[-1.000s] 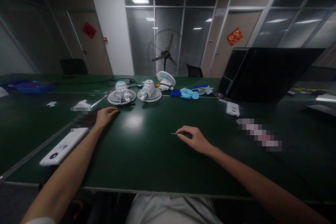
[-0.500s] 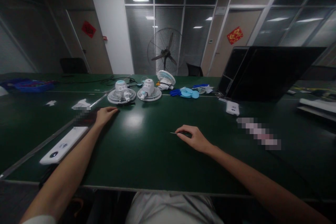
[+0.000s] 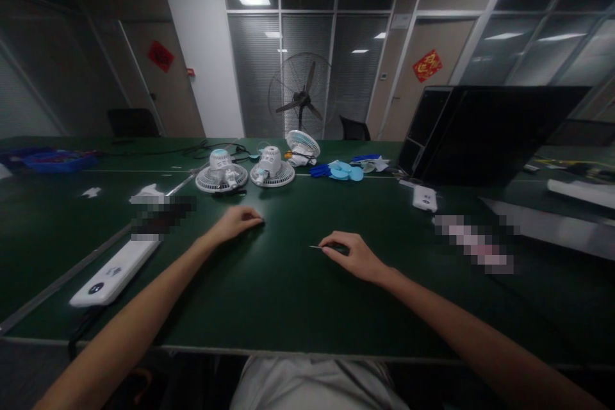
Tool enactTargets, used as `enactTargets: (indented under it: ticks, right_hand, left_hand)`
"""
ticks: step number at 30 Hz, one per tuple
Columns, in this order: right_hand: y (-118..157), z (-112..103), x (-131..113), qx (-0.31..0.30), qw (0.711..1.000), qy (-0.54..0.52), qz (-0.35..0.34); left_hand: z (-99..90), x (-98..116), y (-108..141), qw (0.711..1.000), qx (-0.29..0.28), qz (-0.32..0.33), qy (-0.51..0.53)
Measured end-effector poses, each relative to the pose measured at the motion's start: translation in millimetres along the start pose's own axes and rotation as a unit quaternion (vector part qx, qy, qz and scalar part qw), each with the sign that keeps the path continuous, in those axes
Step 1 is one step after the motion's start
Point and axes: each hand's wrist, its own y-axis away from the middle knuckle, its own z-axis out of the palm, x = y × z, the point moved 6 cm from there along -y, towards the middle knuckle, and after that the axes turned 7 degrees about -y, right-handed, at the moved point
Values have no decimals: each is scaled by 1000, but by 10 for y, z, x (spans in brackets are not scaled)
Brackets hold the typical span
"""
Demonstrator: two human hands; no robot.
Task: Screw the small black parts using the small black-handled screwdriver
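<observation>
The left hand (image 3: 237, 223) has been shifted since a second ago: then it was laid near the left part of the green table (image 3: 269, 295), just beside the blurred patch; now it is placed nearer the middle, palm down, fingers loosely curled on the bare surface with nothing held. By this the two hands are brought closer together, so the work appears to be gathered around the thing under the right hand (image 3: 353, 255), though that is only a judgement.

The right hand has not been moved. A thin tool (image 3: 323, 247) is pinched between thumb and fingers, which are closed around its dark handle; only a slim, pale metal tip is seen, pointed left and lying low against the table, about midway between near and far edges. Whether it is a small screwdriver or a probe cannot be told.

Three small white fans (image 3: 221, 173) are set toward the far edge, well apart from both hands.
</observation>
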Motion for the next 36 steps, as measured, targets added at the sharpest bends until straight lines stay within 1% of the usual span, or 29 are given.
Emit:
enactTargets:
  ticks: [2, 4, 5, 7, 9, 14, 19, 24, 28, 32, 36]
  right_hand:
    - [-3, 3, -17, 0, 1000, 9, -7]
    - [-8, 12, -24, -2, 1000, 20, -13]
    - [-11, 19, -25, -3, 1000, 25, -16]
    - [-16, 33, -22, -5, 999, 33, -22]
    - [-18, 49, -16, -11, 999, 39, -28]
    - [-7, 65, -14, -20, 998, 47, -35]
    - [-8, 94, -72, -33, 997, 53, -43]
    - [-41, 82, -145, -6, 999, 5, -49]
    - [-43, 71, -134, -4, 999, 10, -47]
    - [-29, 26, -115, 18, 999, 14, -41]
    - [-24, 16, -117, 24, 999, 11, -38]
  left_hand:
    - [358, 503, 41, 995, -46, 91, 1]
    - [638, 868, 127, 987, -71, 140, 22]
    - [741, 991, 173, 984, -80, 154, 31]
    - [856, 1126, 248, 981, -84, 167, 45]
    - [886, 1163, 289, 981, -81, 168, 54]
    - [859, 1186, 308, 979, -91, 171, 60]
    - [855, 1234, 316, 976, -102, 180, 66]
    - [859, 1215, 296, 976, -92, 193, 49]
    - [849, 1227, 288, 974, -82, 208, 35]
    - [810, 1285, 341, 971, -92, 220, 24]
    - [752, 1315, 418, 961, -113, 252, 20]
